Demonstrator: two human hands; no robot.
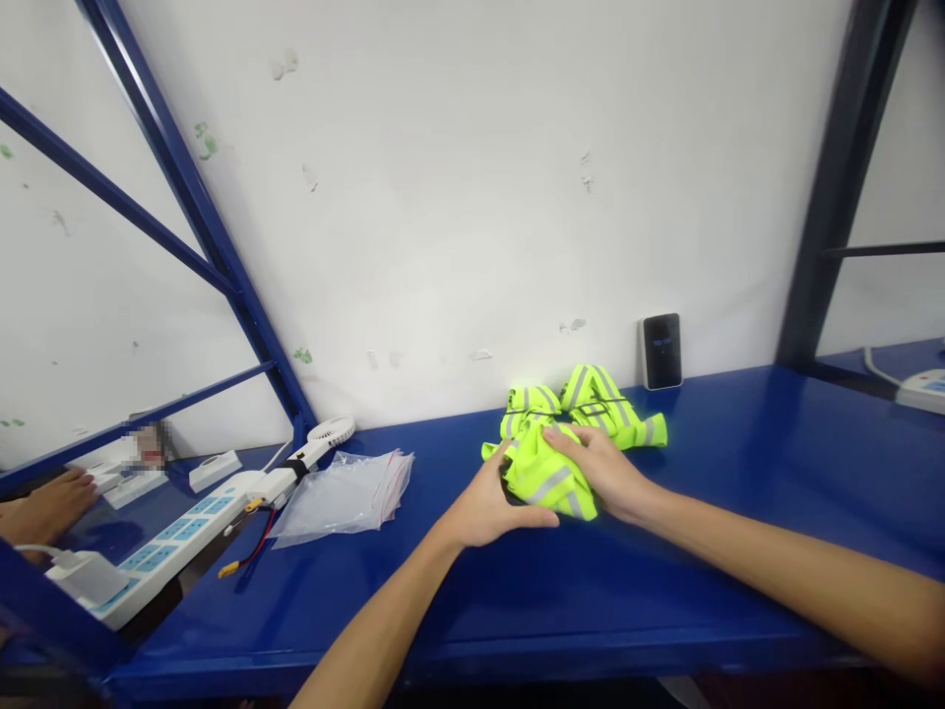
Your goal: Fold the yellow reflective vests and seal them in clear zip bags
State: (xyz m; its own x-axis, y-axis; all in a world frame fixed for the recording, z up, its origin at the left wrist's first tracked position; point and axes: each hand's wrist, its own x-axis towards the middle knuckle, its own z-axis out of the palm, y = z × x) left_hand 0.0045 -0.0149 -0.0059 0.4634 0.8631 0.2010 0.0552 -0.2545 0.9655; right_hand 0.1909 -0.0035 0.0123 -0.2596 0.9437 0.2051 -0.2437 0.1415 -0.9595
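Where neon cloth bunches, blue shelf, scuffed white wall

Left grip cupped; right grip curled.

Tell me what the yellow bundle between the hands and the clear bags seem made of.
Yellow bundle: probably woven synthetic fabric, matte, judging by its soft folds; the grey stripes look like reflective tape. Clear bags: likely thin, glossy plastic film, being see-through, crinkled and streaked with highlights.
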